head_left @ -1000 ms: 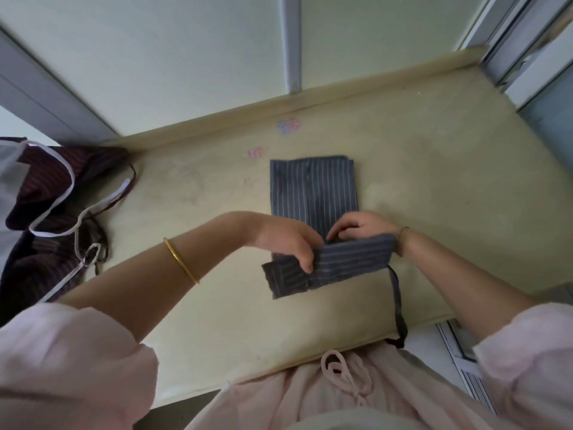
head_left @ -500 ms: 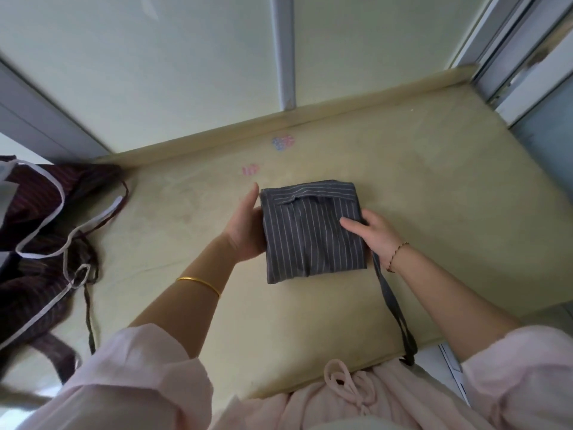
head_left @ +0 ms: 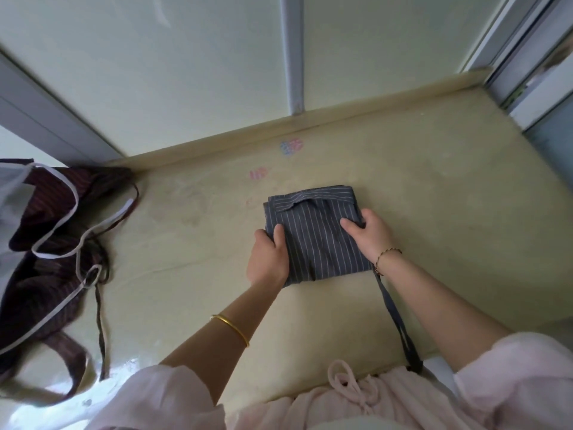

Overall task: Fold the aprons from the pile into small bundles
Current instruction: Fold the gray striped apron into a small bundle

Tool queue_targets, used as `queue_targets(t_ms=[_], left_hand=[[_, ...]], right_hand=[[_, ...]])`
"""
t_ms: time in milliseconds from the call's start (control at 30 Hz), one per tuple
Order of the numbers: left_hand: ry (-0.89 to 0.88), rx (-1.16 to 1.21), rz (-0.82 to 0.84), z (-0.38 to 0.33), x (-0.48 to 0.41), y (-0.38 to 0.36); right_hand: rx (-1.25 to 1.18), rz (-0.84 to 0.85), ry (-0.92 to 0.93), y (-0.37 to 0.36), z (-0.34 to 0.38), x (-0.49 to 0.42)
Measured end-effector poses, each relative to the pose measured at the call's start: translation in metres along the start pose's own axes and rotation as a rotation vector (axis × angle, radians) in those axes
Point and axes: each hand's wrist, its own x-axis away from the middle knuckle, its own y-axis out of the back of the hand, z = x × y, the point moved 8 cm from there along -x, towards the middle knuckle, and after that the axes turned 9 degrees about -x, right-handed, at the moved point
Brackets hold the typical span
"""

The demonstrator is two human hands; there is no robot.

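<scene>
Grey pinstriped cloth apron (head_left: 316, 243), folded into a squarish bundle, lies flat near the middle of your pale yellow tabletop (head_left: 449, 212). Your left hand (head_left: 268, 259) pinches its left edge, thumb on top. Your right hand (head_left: 369, 234) clasps the right edge the same way. Its dark strap (head_left: 393, 318) trails off the near edge. Well apart on your left sits the heap of maroon striped aprons with white trim (head_left: 52, 243).
</scene>
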Motion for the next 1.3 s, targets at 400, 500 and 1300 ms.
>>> queue_targets(t_ms=[400, 500, 1300], left_hand=[[-0.183, -0.267, -0.105, -0.019, -0.008, 0.006], [-0.214, -0.341, -0.049, -0.021, -0.014, 0.001], [-0.793, -0.793, -0.072, -0.081, -0.028, -0.03]], right_hand=[[0.482, -0.143, 0.157, -0.001, 0.003, 0.013], [0.521, -0.096, 0.151, -0.005, 0.003, 0.008], [1.03, -0.215, 0.196, 0.073, 0.055, -0.042]])
